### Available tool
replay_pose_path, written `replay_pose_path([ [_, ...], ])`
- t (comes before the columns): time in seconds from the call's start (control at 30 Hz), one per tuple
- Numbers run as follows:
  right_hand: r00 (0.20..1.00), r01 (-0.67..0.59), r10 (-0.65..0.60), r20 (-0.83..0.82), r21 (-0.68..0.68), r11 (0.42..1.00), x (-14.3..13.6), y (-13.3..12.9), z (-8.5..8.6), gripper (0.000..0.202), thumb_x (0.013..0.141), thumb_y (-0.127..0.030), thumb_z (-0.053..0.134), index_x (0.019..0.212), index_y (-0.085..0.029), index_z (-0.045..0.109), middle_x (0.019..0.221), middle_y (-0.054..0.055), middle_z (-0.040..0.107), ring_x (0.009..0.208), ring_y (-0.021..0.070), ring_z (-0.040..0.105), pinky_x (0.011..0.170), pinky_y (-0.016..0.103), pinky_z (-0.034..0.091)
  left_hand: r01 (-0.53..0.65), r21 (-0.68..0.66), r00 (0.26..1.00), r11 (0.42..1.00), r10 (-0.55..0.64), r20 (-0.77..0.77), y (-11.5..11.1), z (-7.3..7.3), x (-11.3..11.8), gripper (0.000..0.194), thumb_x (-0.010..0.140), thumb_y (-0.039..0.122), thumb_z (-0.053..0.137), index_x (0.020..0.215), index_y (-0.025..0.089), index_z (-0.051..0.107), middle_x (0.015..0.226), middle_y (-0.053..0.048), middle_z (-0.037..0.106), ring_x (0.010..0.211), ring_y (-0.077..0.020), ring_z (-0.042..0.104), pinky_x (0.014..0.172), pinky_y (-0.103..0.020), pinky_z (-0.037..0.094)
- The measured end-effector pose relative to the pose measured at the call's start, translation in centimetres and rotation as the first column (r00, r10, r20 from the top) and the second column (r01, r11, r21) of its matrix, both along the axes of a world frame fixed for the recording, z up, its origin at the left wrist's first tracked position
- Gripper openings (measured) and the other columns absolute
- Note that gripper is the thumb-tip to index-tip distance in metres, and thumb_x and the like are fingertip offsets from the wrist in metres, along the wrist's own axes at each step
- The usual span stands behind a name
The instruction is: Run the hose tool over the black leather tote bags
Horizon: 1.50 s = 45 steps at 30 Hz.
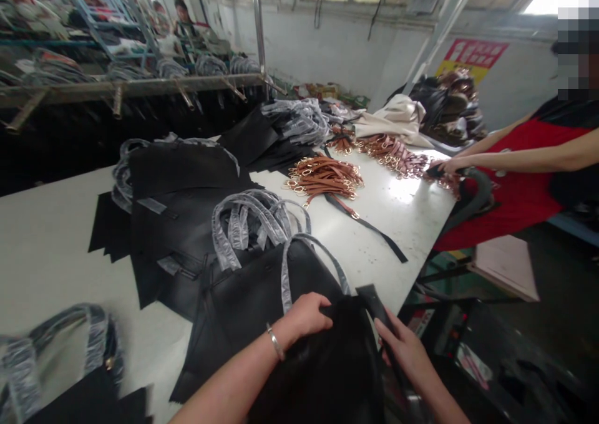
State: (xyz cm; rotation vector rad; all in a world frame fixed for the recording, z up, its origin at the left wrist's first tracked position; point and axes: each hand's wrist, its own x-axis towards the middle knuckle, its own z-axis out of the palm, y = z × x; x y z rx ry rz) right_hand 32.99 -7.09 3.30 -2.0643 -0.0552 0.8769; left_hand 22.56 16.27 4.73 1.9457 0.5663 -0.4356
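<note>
My left hand (pixel 309 315), with a silver bracelet at the wrist, is closed on the top edge of a black bag panel (pixel 327 374). The panel hangs toward me at the table's near edge. In my right hand (pixel 405 343) is a black strap (pixel 374 302), its flat end pointing up and away beside the panel. A blurred metal-looking piece shows below that hand. Just beyond my left hand lies a stack of black bag panels (pixel 262 280), with plastic-wrapped handles (pixel 253 218) looped on top.
More black panels (pixel 182 168) are stacked at the left of the white table (pixel 60 218). Brown straps with gold clasps (pixel 322 178) lie mid-table, near a loose black strap (pixel 384 240). A co-worker in a red apron (pixel 515 181) handles items at the right edge. A rack stands behind.
</note>
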Motion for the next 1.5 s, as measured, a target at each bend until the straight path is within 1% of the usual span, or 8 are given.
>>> replay_pose_path([
  [0.07, 0.996, 0.01, -0.014, 0.083, 0.043, 0.999, -0.5, 0.4, 0.0, 0.075, 0.08, -0.056, 0.058, 0.143, -0.021, 0.04, 0.06, -0.006, 0.061, 0.048, 0.0157, 0.059, 0.049, 0.026, 0.048, -0.086, -0.232, 0.995, 0.969, 0.072, -0.067, -0.2, 0.1, -0.4, 0.032, 0.061, 0.019, 0.067, 0.092, 0.021, 0.072, 0.082, -0.003, 0.071, 0.074, -0.0229, 0.065, 0.064, -0.029, 0.048],
  [0.17, 0.996, 0.007, -0.016, 0.09, 0.098, 0.995, -1.4, 0.6, 0.2, 0.076, 0.08, -0.058, 0.058, 0.145, -0.022, 0.037, 0.063, -0.005, 0.062, 0.05, 0.0157, 0.06, 0.051, 0.026, 0.049, -0.276, -0.529, 0.961, 0.803, 0.243, -0.133, -0.6, -0.2, -1.1, 0.03, 0.066, 0.021, 0.066, 0.095, 0.019, 0.07, 0.08, -0.003, 0.07, 0.069, -0.0188, 0.063, 0.063, -0.028, 0.047],
  [0.33, 0.999, -0.006, 0.001, 0.041, 0.127, 0.992, -3.1, 1.0, -0.7, 0.078, 0.082, -0.061, 0.055, 0.145, -0.02, 0.036, 0.065, -0.004, 0.061, 0.052, 0.0159, 0.059, 0.052, 0.026, 0.047, -0.545, -0.532, 0.748, 0.647, 0.663, 0.04, -2.1, -1.3, -1.3, 0.029, 0.063, 0.01, 0.067, 0.091, 0.014, 0.07, 0.088, -0.007, 0.07, 0.083, -0.0193, 0.064, 0.081, -0.031, 0.047],
  [0.43, 0.996, -0.057, 0.052, 0.07, 0.072, 0.996, -3.8, 1.2, -1.2, 0.079, 0.083, -0.062, 0.053, 0.147, -0.02, 0.033, 0.067, -0.004, 0.061, 0.054, 0.0165, 0.06, 0.056, 0.027, 0.048, -0.563, -0.579, 0.592, 0.589, 0.777, 0.215, -2.5, -1.9, -1.4, 0.035, 0.059, 0.004, 0.067, 0.092, 0.016, 0.064, 0.104, -0.009, 0.069, 0.095, -0.0198, 0.064, 0.09, -0.032, 0.044],
  [0.6, 0.996, -0.077, 0.073, 0.048, 0.082, 0.994, -3.8, 1.6, -0.7, 0.082, 0.081, -0.063, 0.053, 0.147, -0.019, 0.033, 0.068, -0.002, 0.063, 0.054, 0.0166, 0.059, 0.055, 0.027, 0.047, -0.609, -0.675, 0.448, 0.418, 0.883, 0.142, -0.5, -2.1, -1.2, 0.038, 0.067, 0.022, 0.075, 0.095, 0.017, 0.049, 0.101, -0.014, 0.07, 0.09, -0.0208, 0.066, 0.083, -0.033, 0.047],
  [0.97, 0.977, -0.215, 0.211, 0.043, 0.182, 0.959, -2.4, 6.1, 4.1, 0.079, 0.082, -0.06, 0.053, 0.147, -0.019, 0.034, 0.059, -0.004, 0.058, 0.042, 0.0129, 0.054, 0.043, 0.023, 0.039, -0.515, -0.711, 0.615, 0.48, 0.784, 0.084, 5.0, -0.5, 0.8, 0.031, 0.066, 0.025, 0.075, 0.088, 0.014, 0.056, 0.071, -0.003, 0.065, 0.06, -0.0109, 0.059, 0.061, -0.022, 0.045],
  [1.27, 0.941, -0.288, 0.329, -0.082, 0.318, 0.903, -1.2, 9.4, 5.8, 0.074, 0.08, -0.053, 0.057, 0.144, -0.021, 0.039, 0.062, -0.006, 0.055, 0.038, 0.0094, 0.051, 0.038, 0.021, 0.04, -0.35, -0.502, 0.765, 0.791, 0.55, 0.334, 3.8, 0.0, 0.5, 0.024, 0.08, 0.027, 0.054, 0.094, 0.012, 0.067, 0.072, 0.0, 0.056, 0.051, -0.0069, 0.041, 0.046, -0.019, 0.033],
  [1.5, 0.937, -0.292, 0.335, -0.097, 0.306, 0.906, -0.5, 10.0, 5.8, 0.073, 0.083, -0.053, 0.055, 0.146, -0.022, 0.034, 0.063, -0.006, 0.055, 0.038, 0.0096, 0.053, 0.039, 0.021, 0.041, -0.42, -0.471, 0.748, 0.776, 0.589, 0.305, 3.5, -0.1, -0.2, 0.025, 0.083, 0.025, 0.05, 0.096, 0.014, 0.068, 0.067, 0.001, 0.053, 0.049, -0.0064, 0.034, 0.048, -0.02, 0.026],
])
